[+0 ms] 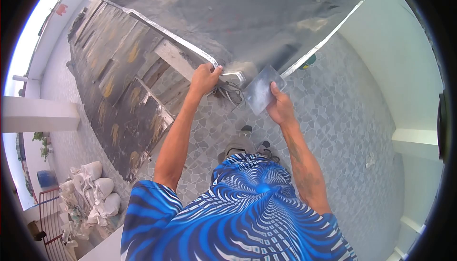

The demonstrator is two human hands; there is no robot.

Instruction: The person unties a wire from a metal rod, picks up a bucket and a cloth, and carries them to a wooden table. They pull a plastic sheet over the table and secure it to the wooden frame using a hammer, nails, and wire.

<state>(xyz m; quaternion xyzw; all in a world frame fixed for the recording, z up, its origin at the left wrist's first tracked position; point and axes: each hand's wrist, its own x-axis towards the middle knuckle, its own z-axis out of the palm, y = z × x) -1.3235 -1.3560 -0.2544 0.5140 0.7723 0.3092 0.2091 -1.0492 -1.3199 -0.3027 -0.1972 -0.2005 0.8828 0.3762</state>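
Note:
My left hand (204, 79) is closed on the white-edged front corner of a black tarp (238, 18), thumb and fingers pinching its rim. In my right hand (282, 108) is a flat, shiny grey rectangular plate (260, 90), held by its right side with the thumb on top. The plate overlaps the tarp's front edge in this view. Between the hands, a small tangle of cord (230, 92) hangs below the tarp's corner. A wooden plank (172, 57) shows just left of my left hand, partly under the tarp.
Dirty dark boards (114, 85) lie on the left. Grey stone-patterned floor (347, 118) stretches to a white wall (381, 47) on the right. White sacks (102, 189), a blue container (46, 178) and a red railing (50, 218) are at the lower left.

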